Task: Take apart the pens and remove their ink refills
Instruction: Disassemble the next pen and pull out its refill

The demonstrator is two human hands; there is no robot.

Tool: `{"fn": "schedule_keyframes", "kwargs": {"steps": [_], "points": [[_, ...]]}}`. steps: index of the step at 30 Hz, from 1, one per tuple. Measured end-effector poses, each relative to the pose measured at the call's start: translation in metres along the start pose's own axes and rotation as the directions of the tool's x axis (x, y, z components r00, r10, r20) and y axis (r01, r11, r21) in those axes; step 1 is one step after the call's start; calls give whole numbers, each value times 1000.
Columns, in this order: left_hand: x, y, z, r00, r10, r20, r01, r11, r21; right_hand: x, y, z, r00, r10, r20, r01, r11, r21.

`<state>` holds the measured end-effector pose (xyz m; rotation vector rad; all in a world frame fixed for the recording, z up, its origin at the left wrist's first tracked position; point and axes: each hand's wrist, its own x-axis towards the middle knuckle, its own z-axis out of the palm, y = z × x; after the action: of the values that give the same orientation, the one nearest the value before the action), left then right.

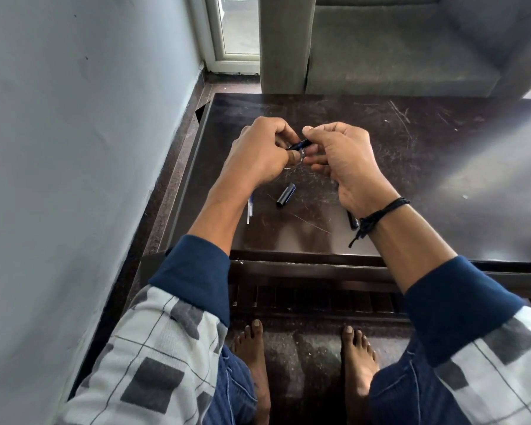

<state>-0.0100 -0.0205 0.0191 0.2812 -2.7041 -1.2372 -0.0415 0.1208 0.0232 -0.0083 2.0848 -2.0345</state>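
Both hands, left hand (259,151) and right hand (341,154), pinch the slim dark blue plastic pen (299,145) above the scratched dark wooden table (411,167); step judged: separating barrel; next needs opposed twist-and-pull, then drawing out refill.

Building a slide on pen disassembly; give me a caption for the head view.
Both hands, left hand and right hand, grip a dark pen above a table holding a loose pen part.

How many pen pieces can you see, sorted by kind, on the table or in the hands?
Dark pen barrel held between both hands: 1
Black ribbed pen cap on table: 1
Clear thin ink refills by left forearm: 2
Black ribbed piece under right wrist: 1
Total: 5
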Motion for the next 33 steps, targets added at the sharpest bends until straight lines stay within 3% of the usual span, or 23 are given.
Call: {"fn": "schedule_keyframes", "kwargs": {"steps": [33], "points": [[2, -7, -2, 1000, -16, 4, 16, 999, -45, 4, 1, -7, 1000, 0, 0, 0, 1000, -10]]}}
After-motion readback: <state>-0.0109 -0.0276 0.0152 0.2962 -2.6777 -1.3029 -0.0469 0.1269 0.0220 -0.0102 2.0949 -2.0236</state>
